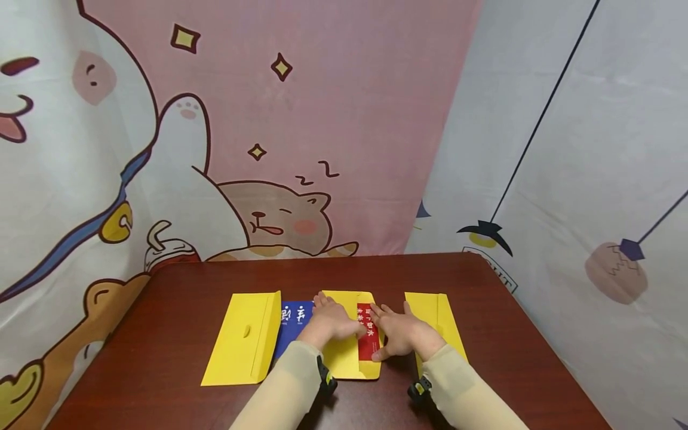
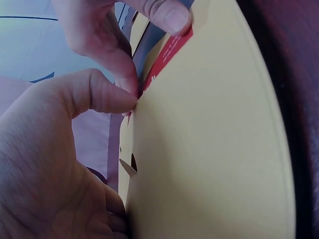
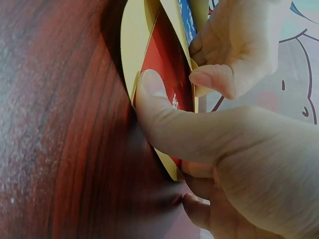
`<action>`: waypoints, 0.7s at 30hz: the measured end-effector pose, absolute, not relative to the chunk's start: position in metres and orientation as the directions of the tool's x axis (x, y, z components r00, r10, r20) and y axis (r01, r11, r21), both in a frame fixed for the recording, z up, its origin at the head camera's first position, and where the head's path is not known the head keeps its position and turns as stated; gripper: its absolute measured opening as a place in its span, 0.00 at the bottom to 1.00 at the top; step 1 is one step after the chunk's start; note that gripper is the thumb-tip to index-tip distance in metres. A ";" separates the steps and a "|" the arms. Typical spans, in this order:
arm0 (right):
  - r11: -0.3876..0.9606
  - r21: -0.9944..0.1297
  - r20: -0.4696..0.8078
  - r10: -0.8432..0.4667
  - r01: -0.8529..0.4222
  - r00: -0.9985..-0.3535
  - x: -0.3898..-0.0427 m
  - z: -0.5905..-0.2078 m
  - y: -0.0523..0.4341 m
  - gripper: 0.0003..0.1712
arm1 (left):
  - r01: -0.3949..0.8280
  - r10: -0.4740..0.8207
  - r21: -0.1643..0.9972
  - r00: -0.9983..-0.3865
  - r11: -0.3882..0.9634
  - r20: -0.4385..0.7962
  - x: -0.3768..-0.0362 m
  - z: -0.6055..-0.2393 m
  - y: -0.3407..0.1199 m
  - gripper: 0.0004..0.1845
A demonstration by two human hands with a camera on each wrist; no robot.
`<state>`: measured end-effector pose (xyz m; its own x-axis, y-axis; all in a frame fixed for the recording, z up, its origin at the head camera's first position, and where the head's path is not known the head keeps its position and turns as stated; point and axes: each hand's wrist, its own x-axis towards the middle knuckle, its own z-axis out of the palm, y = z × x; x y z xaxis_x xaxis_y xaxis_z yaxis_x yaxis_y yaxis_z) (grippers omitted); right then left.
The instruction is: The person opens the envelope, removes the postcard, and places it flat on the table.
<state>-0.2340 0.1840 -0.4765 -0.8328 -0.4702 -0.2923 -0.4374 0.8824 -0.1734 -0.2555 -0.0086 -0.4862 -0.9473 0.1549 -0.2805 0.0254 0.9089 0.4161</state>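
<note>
The middle yellow envelope [image 1: 341, 361] lies on the table, with a red card [image 1: 368, 343] bearing white characters partly inside its right side. My left hand [image 1: 334, 322] rests over the envelope with fingers stretched forward. Its thumb touches the edge of the envelope's mouth, beside the card. From the right, my right hand [image 1: 405, 331] holds the red card, its thumb [image 3: 154, 94] at the near end and its fingers toward the far end. In the left wrist view, only a narrow strip of the card [image 2: 167, 57] shows above the envelope's panel [image 2: 209, 129].
Another yellow envelope [image 1: 239, 340] with a small slot tab lies at the left. Between it and the middle one is a blue booklet [image 1: 290, 322] with white characters, partly covered. A third yellow envelope [image 1: 448, 322] sits behind my right wrist. The brown table [image 1: 516, 358] meets cartoon-printed curtains.
</note>
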 end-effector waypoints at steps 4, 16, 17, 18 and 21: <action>0.883 -0.170 -0.296 -0.470 -0.438 -0.831 -0.234 -0.477 0.186 0.61 | 0.027 0.154 0.412 -0.948 0.911 -0.280 -0.255 -0.486 -0.008 0.58; 0.881 -0.204 -0.292 -0.470 -0.426 -0.833 -0.236 -0.476 0.192 0.60 | 0.022 0.148 0.402 -0.947 0.915 -0.285 -0.255 -0.485 -0.008 0.60; 0.881 -0.204 -0.293 -0.472 -0.428 -0.832 -0.236 -0.476 0.192 0.60 | 0.021 0.148 0.403 -0.947 0.915 -0.286 -0.255 -0.484 -0.008 0.60; 0.880 -0.203 -0.296 -0.472 -0.429 -0.830 -0.236 -0.477 0.193 0.60 | 0.022 0.148 0.402 -0.947 0.915 -0.286 -0.255 -0.484 -0.007 0.60; 0.878 -0.211 -0.298 -0.477 -0.430 -0.827 -0.236 -0.477 0.194 0.60 | 0.022 0.149 0.403 -0.946 0.915 -0.287 -0.255 -0.485 -0.007 0.60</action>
